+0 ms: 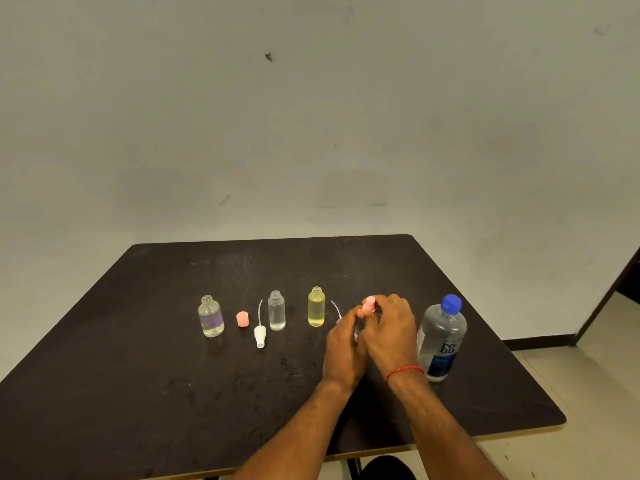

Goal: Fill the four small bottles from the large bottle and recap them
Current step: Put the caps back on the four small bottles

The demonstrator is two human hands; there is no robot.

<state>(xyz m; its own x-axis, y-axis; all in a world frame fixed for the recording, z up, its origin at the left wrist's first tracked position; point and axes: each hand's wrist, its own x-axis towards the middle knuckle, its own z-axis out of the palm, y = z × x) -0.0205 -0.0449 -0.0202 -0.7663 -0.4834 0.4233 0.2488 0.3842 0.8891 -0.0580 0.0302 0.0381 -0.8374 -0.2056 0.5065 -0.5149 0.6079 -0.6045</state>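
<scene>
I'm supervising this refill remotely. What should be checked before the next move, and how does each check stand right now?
1. Pink round cap seated tight on the held small bottle, which left hand and right hand mostly hide: cannot tell.
2. Large clear plastic bottle with blue cap upright and closed: ok.
3. Yellow small bottle capped: not ok, open.
4. Clear middle small bottle capped: not ok, open.
5. Leftmost clear small bottle capped: not ok, open.
6. Loose pink cap and white spray pump on the dark table: ok.
</scene>
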